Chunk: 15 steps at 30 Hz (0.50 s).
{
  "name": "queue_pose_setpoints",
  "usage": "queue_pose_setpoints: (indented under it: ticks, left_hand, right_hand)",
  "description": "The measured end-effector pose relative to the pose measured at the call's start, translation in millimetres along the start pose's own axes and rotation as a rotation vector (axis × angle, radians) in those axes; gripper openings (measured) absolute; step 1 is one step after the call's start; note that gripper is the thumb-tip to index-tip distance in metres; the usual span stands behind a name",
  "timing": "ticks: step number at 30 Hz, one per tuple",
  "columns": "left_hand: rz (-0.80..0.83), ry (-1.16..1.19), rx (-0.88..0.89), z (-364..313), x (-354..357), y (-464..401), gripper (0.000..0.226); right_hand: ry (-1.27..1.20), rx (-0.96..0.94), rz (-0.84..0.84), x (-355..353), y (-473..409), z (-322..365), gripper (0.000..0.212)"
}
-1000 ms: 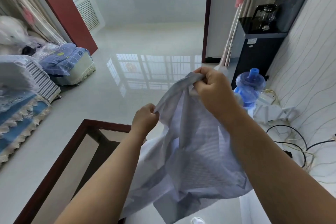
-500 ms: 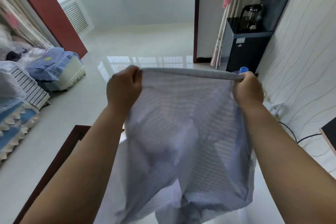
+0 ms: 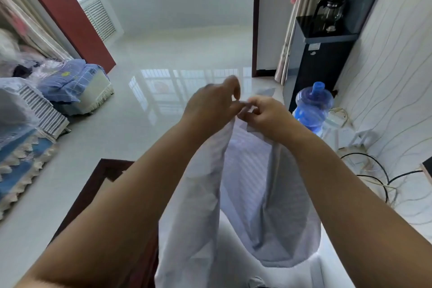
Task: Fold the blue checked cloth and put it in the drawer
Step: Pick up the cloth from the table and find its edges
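Left hand [image 3: 210,105]: I have its fingers pinched on one top corner of the cloth [image 3: 245,194].
Right hand [image 3: 266,114]: pinched on the other corner, fingertips touching the left's.
Cloth: hangs doubled below my fingers, mid-air.
Drawer: I can't see it.
Risk: swapping grips, a corner could slip and the fold drops open.

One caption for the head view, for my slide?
Both hands, left and right, pinch the cloth corners together in mid-air.
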State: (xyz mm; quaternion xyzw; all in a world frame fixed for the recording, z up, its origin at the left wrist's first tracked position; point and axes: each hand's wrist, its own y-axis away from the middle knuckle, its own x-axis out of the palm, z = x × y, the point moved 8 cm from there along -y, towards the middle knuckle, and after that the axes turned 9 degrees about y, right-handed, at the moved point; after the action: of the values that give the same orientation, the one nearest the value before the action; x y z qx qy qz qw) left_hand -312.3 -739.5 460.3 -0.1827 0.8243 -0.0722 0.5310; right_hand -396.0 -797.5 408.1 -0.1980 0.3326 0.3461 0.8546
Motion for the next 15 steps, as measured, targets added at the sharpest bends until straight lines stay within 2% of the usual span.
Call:
queue_pose_setpoints:
  ticks: [2, 5, 8, 10, 12, 15]
  left_hand:
    - [0.097, 0.189, -0.185, 29, 18, 16, 0.034]
    - [0.254, 0.304, -0.408, 81, 55, 52, 0.024]
    - [0.284, 0.301, -0.584, 145, 77, 90, 0.013]
    - [0.264, 0.192, -0.694, 186, 84, 115, 0.014]
    - [0.190, 0.137, -0.821, 219, 86, 142, 0.028]
    - [0.021, 0.195, -0.970, 249, 82, 174, 0.025]
  right_hand:
    - [0.020, -0.002, -0.071, 3, -1, -12, 0.024]
    - [-0.025, 0.054, -0.174, 9, 2, -21, 0.019]
    - [-0.139, 0.112, -0.266, 3, -2, -24, 0.017]
    - [-0.222, 0.161, -0.316, -8, -6, -27, 0.018]
    - [-0.315, 0.231, -0.370, -19, -11, -35, 0.021]
    - [-0.372, 0.314, -0.460, -36, -14, -47, 0.021]
